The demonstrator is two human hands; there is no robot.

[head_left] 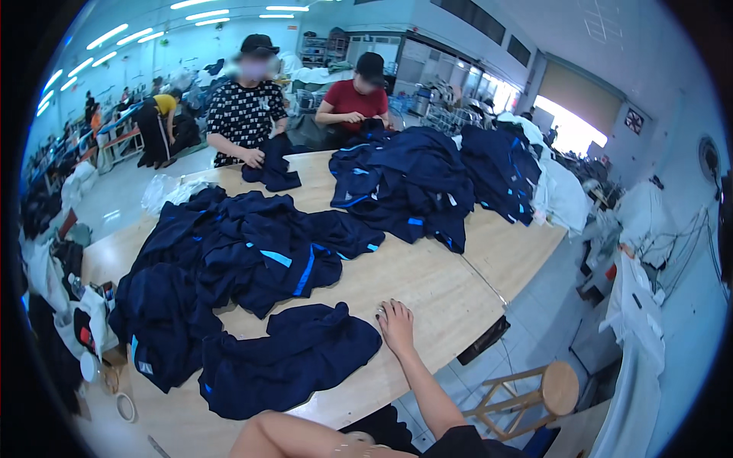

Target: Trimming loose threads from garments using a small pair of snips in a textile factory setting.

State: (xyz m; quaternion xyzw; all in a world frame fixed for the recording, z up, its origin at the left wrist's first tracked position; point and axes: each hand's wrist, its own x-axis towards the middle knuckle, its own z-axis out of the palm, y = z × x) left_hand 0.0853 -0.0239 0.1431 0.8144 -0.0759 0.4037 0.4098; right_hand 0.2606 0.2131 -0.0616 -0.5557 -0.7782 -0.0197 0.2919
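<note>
My right hand (395,327) lies on the pale wooden table (427,294), its fingers stretched out and holding nothing. Just left of its fingertips is a dark navy garment (294,359), spread loosely near the front edge. My left arm (286,435) bends across the lower edge, a bracelet at its wrist; the hand itself does not show. Beyond the near garment lies a big heap of navy garments (229,244) with bright blue strips. A second navy heap (408,179) sits at the far side of the table.
Two people stand across the table, one in a patterned shirt (244,114) handling a navy piece, one in a red shirt (355,103). A wooden stool (560,388) stands on the right. A tape roll (126,408) lies at the left edge, near clear plastic (172,192) farther back.
</note>
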